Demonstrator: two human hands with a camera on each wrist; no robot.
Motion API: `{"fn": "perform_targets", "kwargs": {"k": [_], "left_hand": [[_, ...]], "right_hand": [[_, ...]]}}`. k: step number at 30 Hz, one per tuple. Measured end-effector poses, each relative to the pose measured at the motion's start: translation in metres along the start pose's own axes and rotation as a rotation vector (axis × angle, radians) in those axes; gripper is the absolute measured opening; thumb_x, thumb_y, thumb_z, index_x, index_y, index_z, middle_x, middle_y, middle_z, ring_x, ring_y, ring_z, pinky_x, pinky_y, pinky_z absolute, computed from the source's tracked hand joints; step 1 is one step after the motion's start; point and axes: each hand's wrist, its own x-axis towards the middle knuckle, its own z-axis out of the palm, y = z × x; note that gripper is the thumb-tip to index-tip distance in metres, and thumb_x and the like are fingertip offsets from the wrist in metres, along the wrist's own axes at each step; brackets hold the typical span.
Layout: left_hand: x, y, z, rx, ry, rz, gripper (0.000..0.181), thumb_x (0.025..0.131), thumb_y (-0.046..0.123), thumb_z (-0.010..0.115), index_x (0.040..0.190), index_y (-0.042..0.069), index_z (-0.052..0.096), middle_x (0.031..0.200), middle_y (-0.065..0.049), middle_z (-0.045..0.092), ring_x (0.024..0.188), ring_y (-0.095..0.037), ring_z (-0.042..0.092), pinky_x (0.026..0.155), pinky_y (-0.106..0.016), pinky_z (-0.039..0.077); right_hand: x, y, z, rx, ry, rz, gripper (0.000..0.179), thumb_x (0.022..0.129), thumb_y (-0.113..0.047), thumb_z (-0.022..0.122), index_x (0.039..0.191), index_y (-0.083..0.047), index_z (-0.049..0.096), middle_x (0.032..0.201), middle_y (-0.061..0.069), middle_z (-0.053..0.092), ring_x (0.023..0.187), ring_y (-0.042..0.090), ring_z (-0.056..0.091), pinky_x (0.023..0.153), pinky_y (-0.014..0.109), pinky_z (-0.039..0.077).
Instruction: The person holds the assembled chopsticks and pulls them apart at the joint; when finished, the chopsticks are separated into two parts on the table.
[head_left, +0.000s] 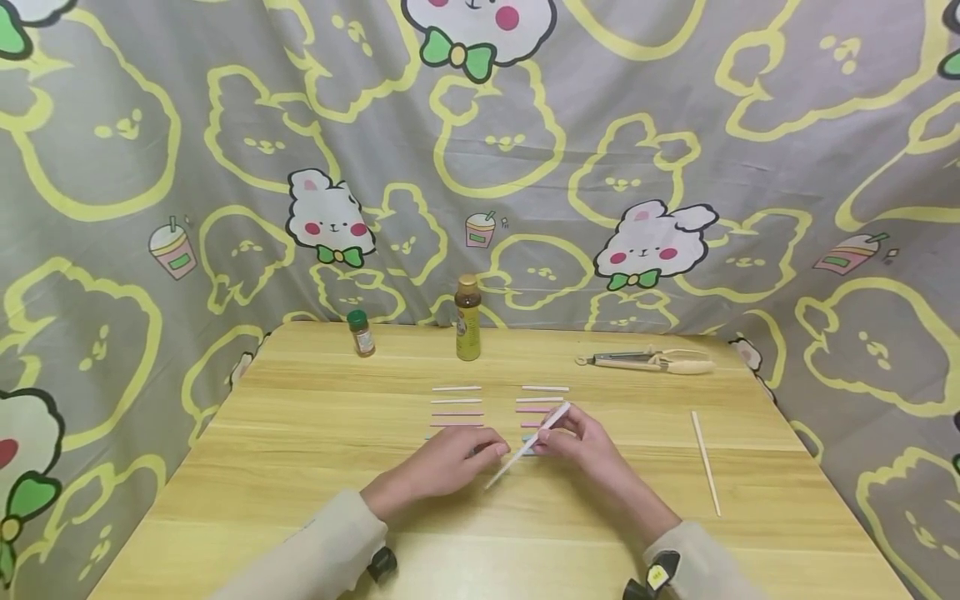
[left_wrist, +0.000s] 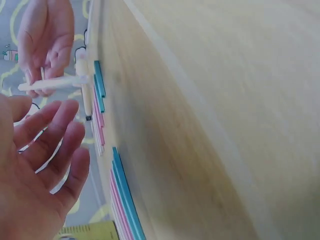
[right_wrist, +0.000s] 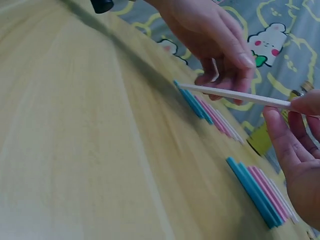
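Observation:
A white chopstick [head_left: 519,456] slants down to the left from my right hand [head_left: 592,450], which pinches its upper end between thumb and fingers. Opposite its lower end is my left hand [head_left: 442,462], loosely bent and holding nothing; in the left wrist view its fingers are spread apart. Two groups of short thin sticks lie on the table beyond the hands. The left group has white and pink sticks [head_left: 457,414] and teal sticks [left_wrist: 127,195], partly hidden by my left hand in the head view. The right group repeats these colours, with white sticks [head_left: 545,388] farthest away.
A similar pale chopstick [head_left: 705,462] lies at the right of the wooden table [head_left: 247,467]. Along the back are a green-capped spice jar [head_left: 362,335], a yellow-labelled bottle [head_left: 468,321] and tongs [head_left: 648,361]. A patterned curtain [head_left: 405,150] hangs behind.

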Motion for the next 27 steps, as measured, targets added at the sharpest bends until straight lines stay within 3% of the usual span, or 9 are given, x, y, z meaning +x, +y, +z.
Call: {"fn": "perform_targets", "kwargs": {"k": [3, 9, 13, 15, 19, 21, 24, 27], "left_hand": [[0.0, 0.001, 0.0, -0.064, -0.009, 0.0, 0.031, 0.116, 0.036, 0.055, 0.112, 0.017, 0.079, 0.091, 0.009, 0.073, 0.077, -0.001, 0.056, 0.072, -0.022, 0.051], [-0.001, 0.0, -0.001, -0.144, -0.023, -0.027, 0.031, 0.115, 0.033, 0.057, 0.113, 0.011, 0.078, 0.096, -0.001, 0.076, 0.078, 0.0, 0.06, 0.073, -0.022, 0.053], [-0.002, -0.001, -0.001, -0.147, -0.007, -0.059, 0.029, 0.115, 0.034, 0.058, 0.113, 0.012, 0.077, 0.097, -0.001, 0.076, 0.08, -0.002, 0.061, 0.073, -0.023, 0.053], [-0.003, -0.002, -0.002, -0.129, 0.016, -0.088, 0.025, 0.114, 0.033, 0.061, 0.113, 0.015, 0.078, 0.098, 0.003, 0.076, 0.081, -0.003, 0.061, 0.074, -0.023, 0.053], [-0.006, -0.005, -0.002, -0.096, 0.052, -0.117, 0.017, 0.111, 0.031, 0.066, 0.111, 0.019, 0.078, 0.106, 0.007, 0.077, 0.092, -0.005, 0.066, 0.082, -0.027, 0.056], [-0.006, -0.006, -0.002, -0.084, 0.058, -0.116, 0.013, 0.11, 0.03, 0.068, 0.11, 0.021, 0.077, 0.109, 0.007, 0.078, 0.098, -0.005, 0.067, 0.088, -0.028, 0.057], [-0.006, -0.006, 0.0, -0.076, 0.054, -0.106, 0.011, 0.109, 0.029, 0.069, 0.11, 0.021, 0.076, 0.109, 0.007, 0.078, 0.093, -0.004, 0.067, 0.085, -0.027, 0.058], [-0.007, -0.005, 0.002, -0.063, 0.059, -0.092, 0.011, 0.109, 0.027, 0.069, 0.112, 0.02, 0.076, 0.107, 0.006, 0.078, 0.087, -0.002, 0.064, 0.081, -0.024, 0.056]], "right_hand": [[0.001, 0.003, 0.005, 0.011, 0.003, -0.015, 0.03, 0.103, -0.002, 0.069, 0.127, 0.007, 0.053, 0.137, 0.036, 0.063, 0.111, 0.02, 0.078, 0.1, 0.037, 0.064], [-0.001, 0.008, 0.011, 0.05, 0.003, -0.029, 0.026, 0.102, -0.002, 0.071, 0.123, 0.002, 0.055, 0.138, 0.038, 0.064, 0.104, 0.02, 0.08, 0.099, 0.041, 0.064], [-0.003, 0.011, 0.012, 0.049, -0.026, -0.014, 0.024, 0.101, -0.004, 0.073, 0.119, -0.001, 0.058, 0.139, 0.032, 0.064, 0.102, 0.022, 0.079, 0.098, 0.04, 0.064], [-0.004, 0.011, 0.012, 0.017, -0.037, 0.004, 0.022, 0.1, -0.006, 0.074, 0.116, -0.001, 0.06, 0.129, 0.025, 0.069, 0.099, 0.022, 0.079, 0.095, 0.038, 0.065], [-0.006, 0.011, 0.01, -0.127, -0.077, 0.036, 0.023, 0.1, -0.013, 0.077, 0.114, 0.0, 0.064, 0.107, 0.013, 0.073, 0.089, 0.02, 0.075, 0.086, 0.033, 0.065], [-0.007, 0.01, 0.01, -0.237, -0.103, 0.016, 0.024, 0.102, -0.017, 0.077, 0.115, 0.0, 0.067, 0.107, 0.012, 0.074, 0.084, 0.018, 0.073, 0.08, 0.03, 0.064], [-0.008, 0.008, 0.013, -0.433, -0.121, -0.066, 0.022, 0.105, -0.025, 0.075, 0.115, -0.006, 0.073, 0.106, 0.012, 0.077, 0.077, 0.015, 0.069, 0.072, 0.026, 0.06], [-0.009, 0.008, 0.017, -0.61, -0.11, -0.171, 0.019, 0.107, -0.032, 0.072, 0.113, -0.014, 0.076, 0.106, 0.005, 0.08, 0.086, 0.013, 0.073, 0.079, 0.025, 0.062]]}}
